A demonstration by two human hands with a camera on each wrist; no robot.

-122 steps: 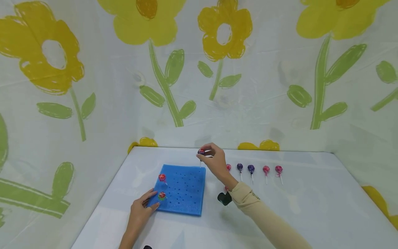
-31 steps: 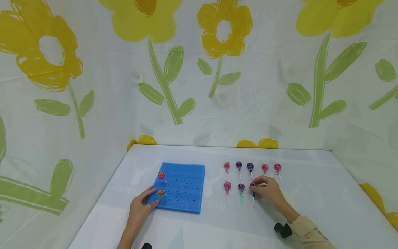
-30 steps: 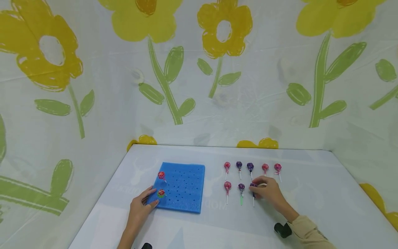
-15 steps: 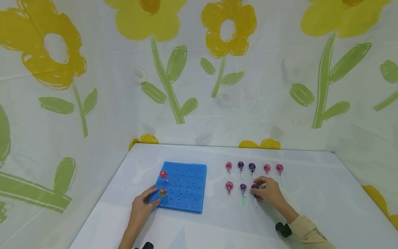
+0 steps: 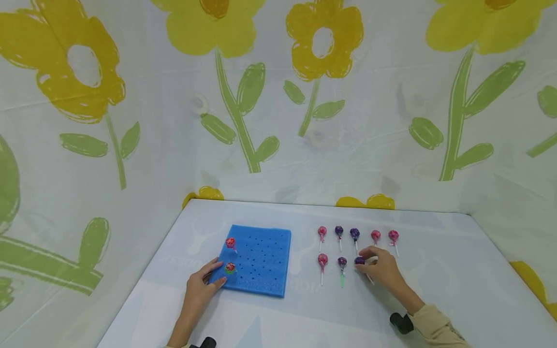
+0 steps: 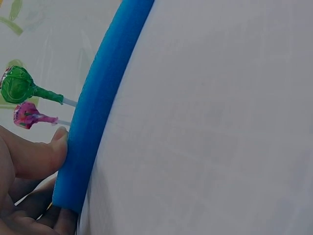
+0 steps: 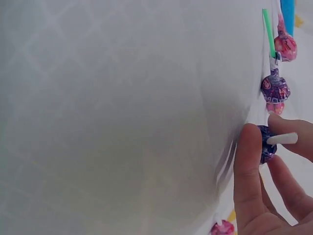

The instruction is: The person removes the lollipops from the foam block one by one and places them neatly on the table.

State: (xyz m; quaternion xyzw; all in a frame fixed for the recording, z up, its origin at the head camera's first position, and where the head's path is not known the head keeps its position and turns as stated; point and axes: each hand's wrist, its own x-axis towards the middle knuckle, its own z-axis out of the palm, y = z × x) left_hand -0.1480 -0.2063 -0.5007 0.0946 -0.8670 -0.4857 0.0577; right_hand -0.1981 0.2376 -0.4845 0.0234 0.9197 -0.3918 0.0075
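Observation:
My right hand (image 5: pixel 383 266) pinches a dark purple lollipop (image 5: pixel 359 261) by its wrapped head, just above the table. In the right wrist view its white stick (image 7: pixel 283 139) points out between the thumb and fingers. At the near left corner of a blue foam board (image 5: pixel 265 261) full of small holes, my left hand (image 5: pixel 201 285) grips the edge. In the left wrist view the thumb (image 6: pixel 41 154) rests on the upper face and the other fingers lie around the edge. Two lollipops stand in the board: a pink-red one (image 5: pixel 230 242) and a green-wrapped one (image 6: pixel 18 87).
To the board's right lie more lollipops on the white table (image 5: pixel 313 319). The back row has several, among them a purple one (image 5: pixel 355 233) and a pink one (image 5: pixel 393 235). The front row has a pink one (image 5: pixel 322 260) and a purple one with a green stick (image 5: pixel 342 262).
Earlier my right hand held a lollipop above the board's far right corner; it then moved right to the front row. There the purple lollipop's stick has swung rightward. My left hand stays on the board.

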